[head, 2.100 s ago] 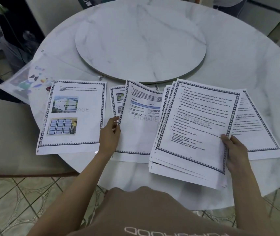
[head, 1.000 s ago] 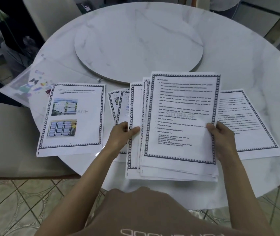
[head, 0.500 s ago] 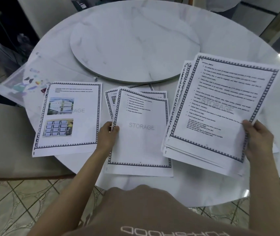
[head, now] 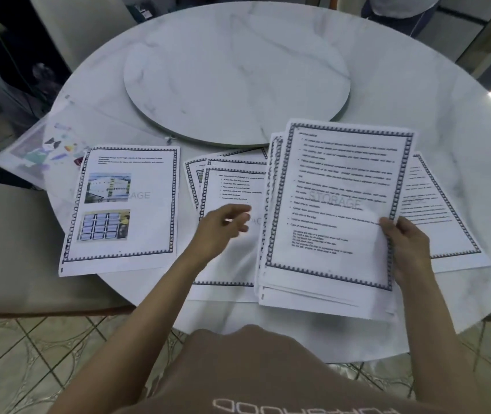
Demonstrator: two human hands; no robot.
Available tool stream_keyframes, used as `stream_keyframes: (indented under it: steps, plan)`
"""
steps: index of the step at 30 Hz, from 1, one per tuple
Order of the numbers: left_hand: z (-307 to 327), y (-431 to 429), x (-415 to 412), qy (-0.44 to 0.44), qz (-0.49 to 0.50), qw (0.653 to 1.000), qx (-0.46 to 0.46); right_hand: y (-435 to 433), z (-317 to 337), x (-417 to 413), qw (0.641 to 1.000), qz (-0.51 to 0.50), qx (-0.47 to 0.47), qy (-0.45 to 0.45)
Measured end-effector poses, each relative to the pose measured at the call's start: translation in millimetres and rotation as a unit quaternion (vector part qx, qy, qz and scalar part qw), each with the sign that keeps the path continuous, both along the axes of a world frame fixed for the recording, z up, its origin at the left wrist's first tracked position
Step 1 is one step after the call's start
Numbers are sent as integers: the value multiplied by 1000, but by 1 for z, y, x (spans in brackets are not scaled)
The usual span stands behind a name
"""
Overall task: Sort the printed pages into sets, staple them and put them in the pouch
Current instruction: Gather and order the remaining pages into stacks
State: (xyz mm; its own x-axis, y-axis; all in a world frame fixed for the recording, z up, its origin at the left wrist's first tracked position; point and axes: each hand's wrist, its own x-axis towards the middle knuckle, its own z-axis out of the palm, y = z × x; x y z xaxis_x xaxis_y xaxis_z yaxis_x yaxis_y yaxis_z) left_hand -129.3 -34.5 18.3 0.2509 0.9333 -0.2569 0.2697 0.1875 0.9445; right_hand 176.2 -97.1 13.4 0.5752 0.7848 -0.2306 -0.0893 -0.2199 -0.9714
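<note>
Fingers [head: 239, 210] of the left hand [head: 220, 231], loosely spread and holding nothing, hover blurred over the middle pile [head: 232, 186]. That is well to the right of the pouch [head: 38, 147], which lies at the table's [head: 417, 85] far left edge. Whether they touch the pile I cannot tell. The stack [head: 333, 210] lies just to their right, its long axis pointing away from the person and its free left edge nearest this hand. The right hand [head: 408, 249] pinches the stack's lower right edge, thumb on the top sheet.
</note>
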Motion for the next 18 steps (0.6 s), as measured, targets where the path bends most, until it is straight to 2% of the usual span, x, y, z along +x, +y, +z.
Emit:
stream_keyframes:
  steps: [2, 7, 10, 18]
  plan:
    - [4, -2, 10, -13, -21, 999, -27, 3, -3, -9, 1000, 9, -1, 1]
    - [4, -3, 11, -26, 50, 997, -48, 3, -9, -18, 1000, 3, 3, 24]
    - [0, -5, 8, -12, 26, 997, -69, 0, -13, -22, 999, 16, -5, 39]
    - [0, -7, 6, -25, 51, 996, -64, 0, -14, -26, 999, 21, -10, 29]
